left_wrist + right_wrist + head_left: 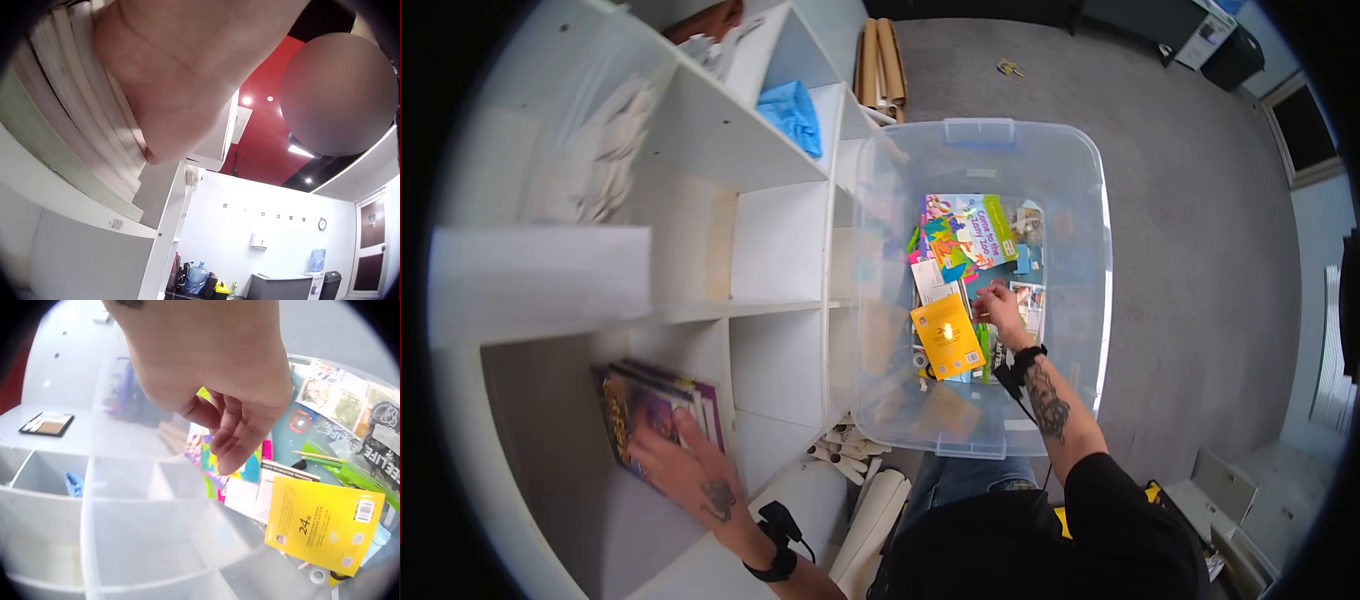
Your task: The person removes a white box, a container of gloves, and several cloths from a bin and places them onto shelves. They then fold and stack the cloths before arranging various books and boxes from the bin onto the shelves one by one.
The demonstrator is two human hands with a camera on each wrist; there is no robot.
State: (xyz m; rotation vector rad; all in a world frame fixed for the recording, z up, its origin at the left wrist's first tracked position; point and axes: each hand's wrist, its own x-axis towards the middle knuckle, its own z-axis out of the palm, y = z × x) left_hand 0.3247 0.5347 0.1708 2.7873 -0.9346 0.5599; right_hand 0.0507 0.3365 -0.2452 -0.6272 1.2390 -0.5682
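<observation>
In the head view, my left hand (685,465) rests on a stack of books (622,405) in a lower shelf compartment, fingers spread over the top cover. The left wrist view has this hand (181,69) against the layered book edges (75,106). My right hand (1000,308) hangs above the clear plastic bin (1095,330), fingers loosely curled and holding nothing. Beneath and beside it lie a yellow booklet (948,338) and a colourful picture book (985,235). The right wrist view has the hand (219,387) above the yellow booklet (325,522).
White shelving (775,245) stands left of the bin, with a blue cloth (792,115) in an upper compartment. Cardboard rolls (880,65) stand beyond it. Rolled white material (875,530) lies near the person's legs. Grey floor (1180,270) extends right of the bin.
</observation>
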